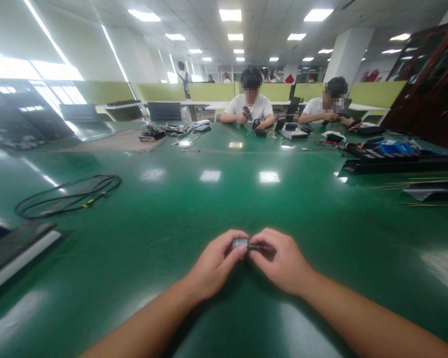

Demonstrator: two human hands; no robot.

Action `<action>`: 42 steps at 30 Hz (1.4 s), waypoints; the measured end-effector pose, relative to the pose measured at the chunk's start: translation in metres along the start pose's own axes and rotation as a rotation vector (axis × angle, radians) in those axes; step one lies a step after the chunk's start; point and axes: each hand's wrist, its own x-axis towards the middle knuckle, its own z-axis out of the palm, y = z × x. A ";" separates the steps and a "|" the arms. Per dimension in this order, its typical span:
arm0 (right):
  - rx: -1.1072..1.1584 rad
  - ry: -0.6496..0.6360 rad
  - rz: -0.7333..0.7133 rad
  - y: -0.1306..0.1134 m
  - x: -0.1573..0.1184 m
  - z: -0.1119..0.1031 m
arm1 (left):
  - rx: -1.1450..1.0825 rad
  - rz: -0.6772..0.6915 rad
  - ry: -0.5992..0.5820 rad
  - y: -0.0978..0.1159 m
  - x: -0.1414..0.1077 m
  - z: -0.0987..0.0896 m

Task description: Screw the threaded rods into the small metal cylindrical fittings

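Just above the green tabletop, the fingers and thumb of my left hand [219,258] are closed round a short silver cylinder [240,243]. From its right end a thin dark rod [258,246] sticks out sideways, ridged near the cylinder. My right hand [280,258] pinches this rod between thumb and fingers, close beside the left fingertips. The rod's far end is partly hidden in the right hand. Whether rod and cylinder are one piece I cannot tell.
A coiled black cable [69,199] lies on the green table [171,199] at left, near a dark flat case [18,246]. Across the table, two people in white shirts handle dark parts. Blue parts [392,148] and a long black channel [399,164] lie at right.
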 end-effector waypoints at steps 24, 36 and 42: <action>-0.017 -0.001 0.023 0.003 0.002 -0.001 | 0.021 -0.016 0.013 -0.001 0.000 0.000; -0.050 -0.003 0.024 0.003 0.003 -0.004 | 0.021 -0.011 0.026 -0.003 0.001 0.000; -0.053 -0.010 0.026 0.002 0.003 -0.005 | 0.020 -0.019 0.035 -0.002 0.001 0.000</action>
